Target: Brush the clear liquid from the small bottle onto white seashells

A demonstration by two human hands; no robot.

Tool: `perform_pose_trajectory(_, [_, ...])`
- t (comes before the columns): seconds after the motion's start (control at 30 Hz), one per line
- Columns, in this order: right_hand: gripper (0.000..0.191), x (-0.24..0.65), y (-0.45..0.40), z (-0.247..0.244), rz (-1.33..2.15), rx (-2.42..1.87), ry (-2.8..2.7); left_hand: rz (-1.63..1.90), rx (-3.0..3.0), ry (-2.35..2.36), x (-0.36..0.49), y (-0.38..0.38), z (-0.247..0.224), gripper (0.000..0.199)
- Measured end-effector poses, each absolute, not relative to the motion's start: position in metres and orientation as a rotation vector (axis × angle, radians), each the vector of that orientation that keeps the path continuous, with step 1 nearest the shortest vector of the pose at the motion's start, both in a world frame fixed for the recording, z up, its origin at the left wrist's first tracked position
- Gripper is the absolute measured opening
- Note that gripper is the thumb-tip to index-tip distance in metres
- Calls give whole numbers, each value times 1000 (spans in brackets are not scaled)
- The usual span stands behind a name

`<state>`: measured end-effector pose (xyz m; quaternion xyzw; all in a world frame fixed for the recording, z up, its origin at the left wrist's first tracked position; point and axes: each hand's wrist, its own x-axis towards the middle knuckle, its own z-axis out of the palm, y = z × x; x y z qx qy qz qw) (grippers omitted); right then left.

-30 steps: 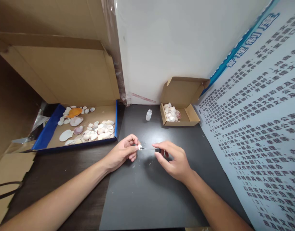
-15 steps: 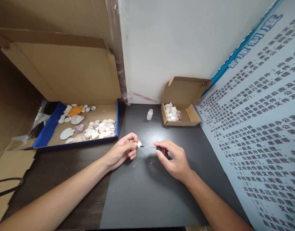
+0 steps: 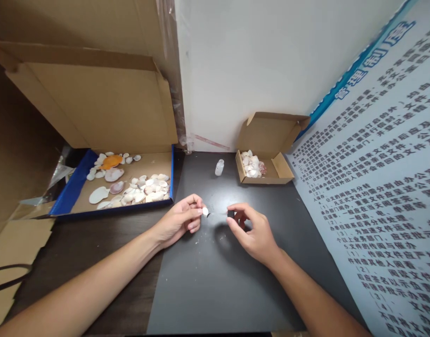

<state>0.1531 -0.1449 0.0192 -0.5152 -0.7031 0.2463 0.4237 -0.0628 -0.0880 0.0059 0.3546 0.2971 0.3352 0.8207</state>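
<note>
Far left, a blue-sided box (image 3: 69, 193) holds loose shells (image 3: 155, 188); here's the left hand (image 3: 181, 216), fingers pinching a white shell (image 3: 205, 212) over the worktop (image 3: 218, 285). A small bottle (image 3: 219, 167) stands beyond, the right hand (image 3: 253, 229) grips a black cap (image 3: 231, 214) in its fingers, a carton (image 3: 267, 180) behind.

I sit in what looks like a corner of an office. The clearest sign is the big poster (image 3: 380, 154) standing along the right edge of the surface: its Chinese heading (image 3: 376, 61) means "management system", and the smaller lines speak of a company, an office and documents. A plain white panel (image 3: 243, 61) rises behind the far edge. My dark wood-look desk (image 3: 77, 248) carries a grey sheet (image 3: 218, 290), like an ordinary worktop.
</note>
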Motion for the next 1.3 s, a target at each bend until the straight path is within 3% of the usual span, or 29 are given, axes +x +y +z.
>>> perform_pose_trajectory(1.3, [11,152,-144,20,666,-1282,-1699,704,779,618,-61,-89,8,24])
